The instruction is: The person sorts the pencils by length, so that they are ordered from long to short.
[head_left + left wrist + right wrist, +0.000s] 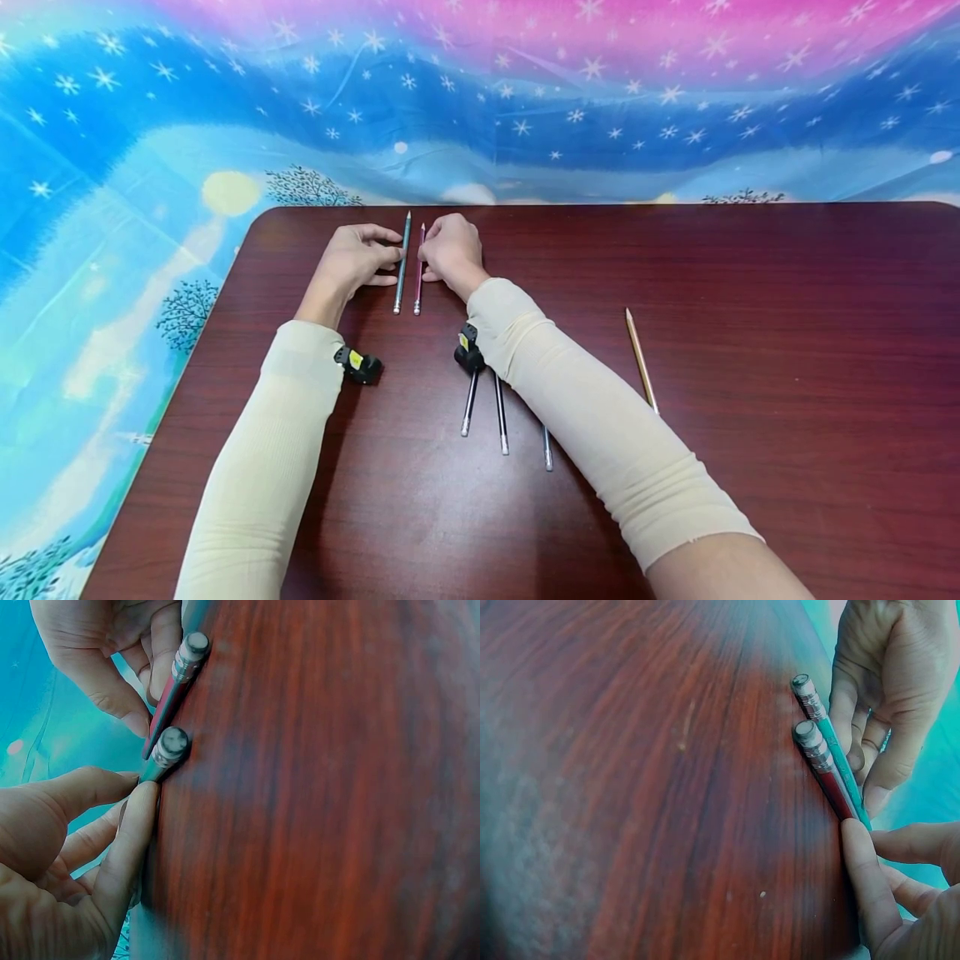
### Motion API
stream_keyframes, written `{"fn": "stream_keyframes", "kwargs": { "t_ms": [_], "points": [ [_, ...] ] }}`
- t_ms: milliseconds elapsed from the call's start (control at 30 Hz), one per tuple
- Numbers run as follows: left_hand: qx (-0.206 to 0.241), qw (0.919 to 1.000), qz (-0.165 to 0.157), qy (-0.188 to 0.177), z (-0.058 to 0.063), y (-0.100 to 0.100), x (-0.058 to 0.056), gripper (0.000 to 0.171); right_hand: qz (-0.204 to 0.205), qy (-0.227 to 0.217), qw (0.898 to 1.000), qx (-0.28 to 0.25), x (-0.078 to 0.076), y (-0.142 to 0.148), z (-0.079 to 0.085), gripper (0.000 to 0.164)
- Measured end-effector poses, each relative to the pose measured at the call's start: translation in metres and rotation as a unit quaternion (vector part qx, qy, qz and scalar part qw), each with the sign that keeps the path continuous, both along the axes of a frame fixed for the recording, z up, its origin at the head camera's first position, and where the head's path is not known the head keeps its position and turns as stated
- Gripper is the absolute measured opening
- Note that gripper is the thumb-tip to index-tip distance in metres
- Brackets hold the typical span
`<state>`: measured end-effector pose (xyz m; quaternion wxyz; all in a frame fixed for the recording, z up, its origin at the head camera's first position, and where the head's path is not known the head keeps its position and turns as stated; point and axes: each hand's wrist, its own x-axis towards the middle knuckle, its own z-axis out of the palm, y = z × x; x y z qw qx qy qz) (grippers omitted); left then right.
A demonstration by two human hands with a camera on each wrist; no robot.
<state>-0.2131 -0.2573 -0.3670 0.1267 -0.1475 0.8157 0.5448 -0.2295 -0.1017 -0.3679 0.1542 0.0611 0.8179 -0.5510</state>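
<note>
Two pencils lie side by side, erasers toward me, near the table's far edge. My left hand (356, 262) is at the left side of the teal pencil (402, 262), its thumb and fingertips pinching the shaft. From the other side my right hand (453, 250) pinches the magenta pencil (420, 271) between thumb and finger. In the left wrist view, the metal-banded eraser of the teal pencil (171, 746) stands just above the left fingertips. The right wrist view has the magenta pencil (829, 776) close alongside the teal one, a narrow gap between them.
Nearer me lie two dark pencils (470, 404) (501, 417) and a blue-grey pencil (547, 450), partly hidden under the right forearm. A gold pencil (639, 358) lies further right on the dark red wooden table (787, 375). A snowflake-patterned cloth (525, 108) hangs behind.
</note>
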Motion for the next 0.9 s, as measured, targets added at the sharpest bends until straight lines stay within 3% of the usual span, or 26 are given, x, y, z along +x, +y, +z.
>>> {"fn": "stream_keyframes", "kwargs": {
  "t_ms": [900],
  "points": [
    [-0.009, 0.9999, 0.003, -0.003, -0.0017, 0.0003, -0.0001, 0.035, 0.000, -0.005, 1.000, -0.007, -0.0001, 0.0007, 0.0002, 0.007]
  ]
}}
